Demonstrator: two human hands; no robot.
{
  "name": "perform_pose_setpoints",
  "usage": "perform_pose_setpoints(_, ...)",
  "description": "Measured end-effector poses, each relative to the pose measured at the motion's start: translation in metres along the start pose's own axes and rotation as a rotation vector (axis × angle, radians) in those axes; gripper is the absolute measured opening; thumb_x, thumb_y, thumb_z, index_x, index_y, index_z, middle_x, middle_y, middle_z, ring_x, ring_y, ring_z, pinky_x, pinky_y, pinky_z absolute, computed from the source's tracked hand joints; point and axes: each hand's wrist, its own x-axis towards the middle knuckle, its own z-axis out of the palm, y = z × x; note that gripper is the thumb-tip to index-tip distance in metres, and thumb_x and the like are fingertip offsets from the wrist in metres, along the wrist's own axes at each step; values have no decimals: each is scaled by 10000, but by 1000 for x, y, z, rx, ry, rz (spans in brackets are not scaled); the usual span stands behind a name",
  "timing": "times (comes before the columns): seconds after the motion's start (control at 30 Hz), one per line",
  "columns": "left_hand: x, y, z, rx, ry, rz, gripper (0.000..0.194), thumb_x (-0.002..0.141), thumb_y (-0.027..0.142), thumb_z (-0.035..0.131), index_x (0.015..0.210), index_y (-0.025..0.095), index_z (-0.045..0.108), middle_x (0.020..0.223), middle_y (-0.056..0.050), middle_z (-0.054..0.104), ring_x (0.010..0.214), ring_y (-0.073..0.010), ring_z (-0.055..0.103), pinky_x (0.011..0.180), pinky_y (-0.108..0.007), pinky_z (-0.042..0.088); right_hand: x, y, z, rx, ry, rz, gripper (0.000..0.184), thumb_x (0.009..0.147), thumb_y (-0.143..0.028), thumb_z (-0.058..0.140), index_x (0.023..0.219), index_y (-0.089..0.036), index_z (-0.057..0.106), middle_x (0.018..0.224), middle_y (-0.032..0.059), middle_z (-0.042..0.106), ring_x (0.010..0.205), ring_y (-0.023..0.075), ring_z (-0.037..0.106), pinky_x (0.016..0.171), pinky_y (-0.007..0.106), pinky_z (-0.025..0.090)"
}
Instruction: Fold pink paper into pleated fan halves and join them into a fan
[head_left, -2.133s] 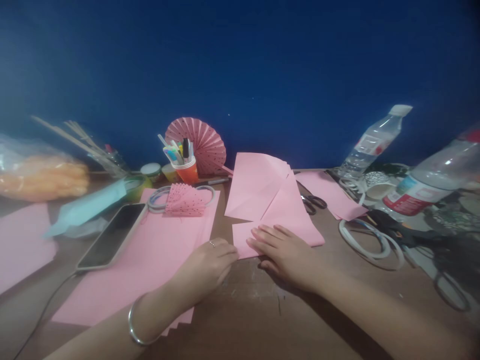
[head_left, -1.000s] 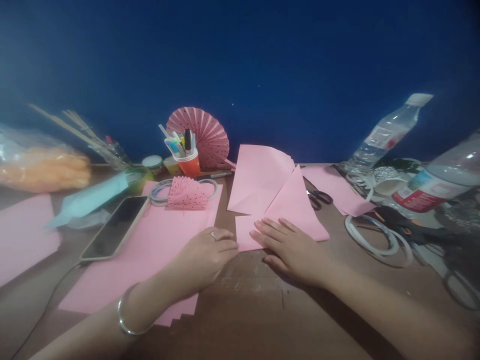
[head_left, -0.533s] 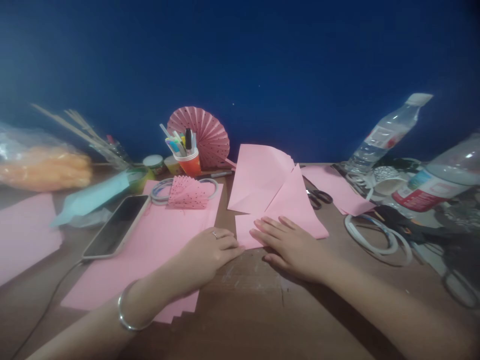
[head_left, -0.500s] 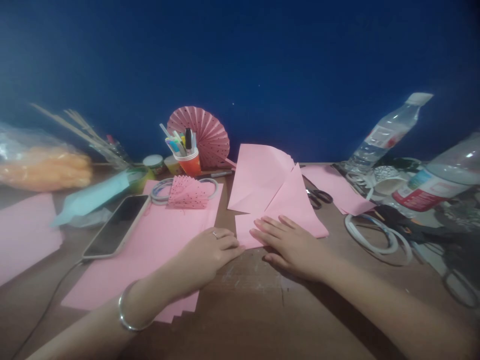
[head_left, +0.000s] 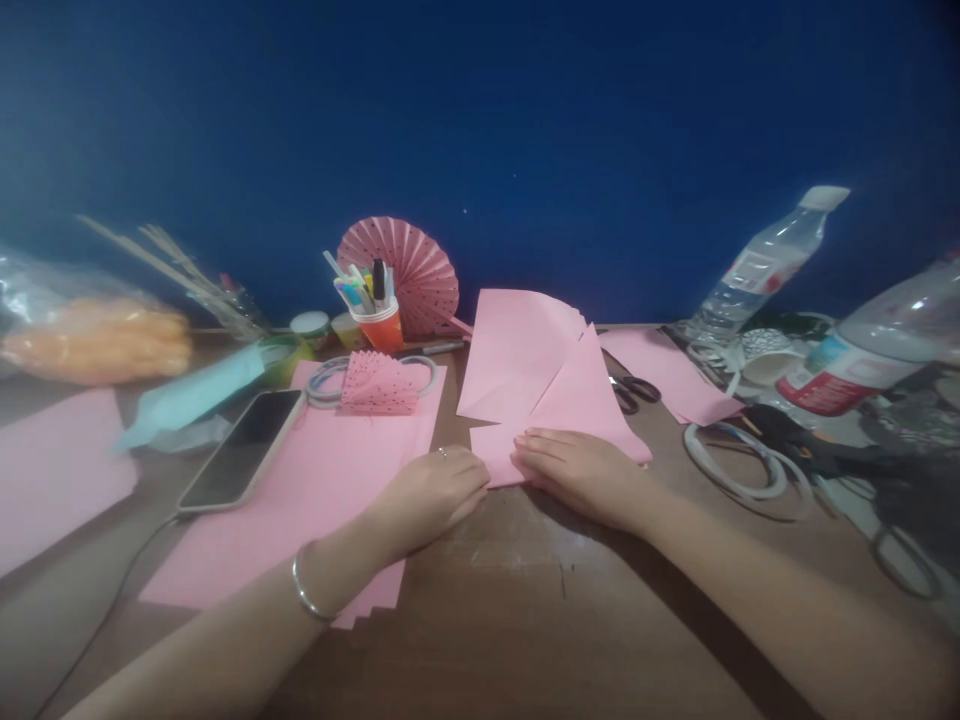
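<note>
A pink sheet of paper (head_left: 577,400) lies on the table before me, its near edge folded over in a narrow strip. My left hand (head_left: 439,490) is closed at the near left corner of this sheet, fingers curled, with a ring on one finger. On the right, my right hand (head_left: 581,475) has its fingers together over the folded near edge; its thumb is mostly hidden underneath. Behind this sheet rests another piece of pink paper (head_left: 510,345), with black-handled scissors (head_left: 636,392) beside them.
Left of the hands lie stacked pink sheets (head_left: 315,490), a phone (head_left: 244,450) with a cable, and a folded dotted paper piece (head_left: 380,383). A pen cup (head_left: 379,325) stands before a round paper fan (head_left: 420,270). Bottles (head_left: 780,250) and coiled white cable (head_left: 735,475) are at right.
My right hand's spread fingers have drawn together and its thumb has tucked in at the paper's near edge. My left hand's fingers have curled more at the corner. The view has shifted slightly.
</note>
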Motion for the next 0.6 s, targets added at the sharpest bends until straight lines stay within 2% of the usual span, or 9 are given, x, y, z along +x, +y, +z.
perform_pose_setpoints(0.1,-5,-1,5,47,87,20,247,857,170,317,844,142,562,753,-58,567,770,-166,532,718,-321,438,-1,-2,-2,-18,3,14,283,874,-273,376,1068,-168,552,1080,61,608,1007,175,539,894,337,406)
perform_pose_setpoints(0.2,-8,0,7,-5,186,-12,236,851,157,326,892,143,558,756,-56,579,768,-157,549,713,-309,448,-2,-9,-9,-35,22,54,265,863,-275,402,1067,-185,546,1036,51,625,940,184,561,820,344,427)
perform_pose_setpoints(0.33,-5,9,-7,-120,283,-129,191,838,168,386,905,156,564,795,-46,611,758,-142,562,697,-287,451,1,-22,-27,-47,107,110,266,814,-351,488,1000,-179,567,945,63,641,840,198,569,743,336,415)
perform_pose_setpoints(0.43,2,21,-36,-218,424,-181,174,830,166,415,884,170,581,812,-28,634,750,-123,573,696,-264,450,13,-31,-53,-34,196,135,171,817,-313,492,828,-185,605,775,45,645,717,172,566,666,293,397)
perform_pose_setpoints(0.53,10,36,-82,-271,583,-226,128,800,219,494,847,177,606,819,-20,651,762,-126,585,693,-247,456,30,-38,-95,34,293,131,133,797,-276,529,759,-184,616,719,28,640,670,143,560,625,249,386)
perform_pose_setpoints(0.6,13,48,-115,-267,613,-235,110,764,242,550,820,188,626,810,-11,664,748,-129,594,681,-233,463,38,-43,-127,74,325,123,116,791,-250,539,736,-188,621,699,11,641,655,131,557,597,228,384)
